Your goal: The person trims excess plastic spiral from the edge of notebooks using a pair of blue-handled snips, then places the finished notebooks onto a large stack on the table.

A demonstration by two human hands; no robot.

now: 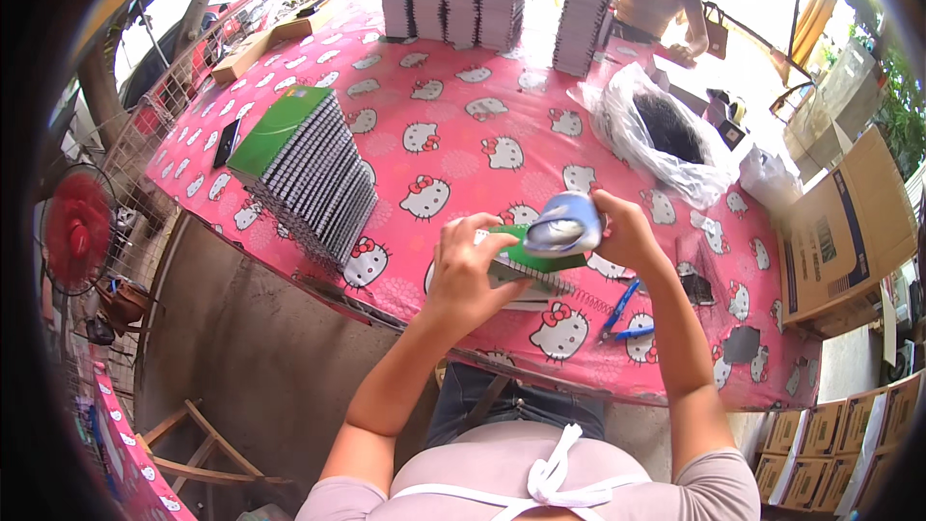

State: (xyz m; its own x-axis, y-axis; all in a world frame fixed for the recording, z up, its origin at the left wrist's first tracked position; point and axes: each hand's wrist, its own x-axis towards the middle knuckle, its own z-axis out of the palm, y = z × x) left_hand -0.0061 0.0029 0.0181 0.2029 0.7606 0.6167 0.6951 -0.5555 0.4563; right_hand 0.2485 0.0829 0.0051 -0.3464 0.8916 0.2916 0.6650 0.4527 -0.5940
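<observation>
Fingers of the left hand [465,268] pinch a green notebook [540,264], those of the right hand [627,232] a blue object [562,232] at its one o'clock.

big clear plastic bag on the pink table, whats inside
A dark, textured bundle shows in the opening of the big clear plastic bag; its underside, and anything beneath it, is covered.

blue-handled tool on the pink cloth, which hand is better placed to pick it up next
Right hand, probably: it is nearer the blue-handled tool, though holding a blue-and-white object; the left hand, farther off, grips the green notebook.
</observation>
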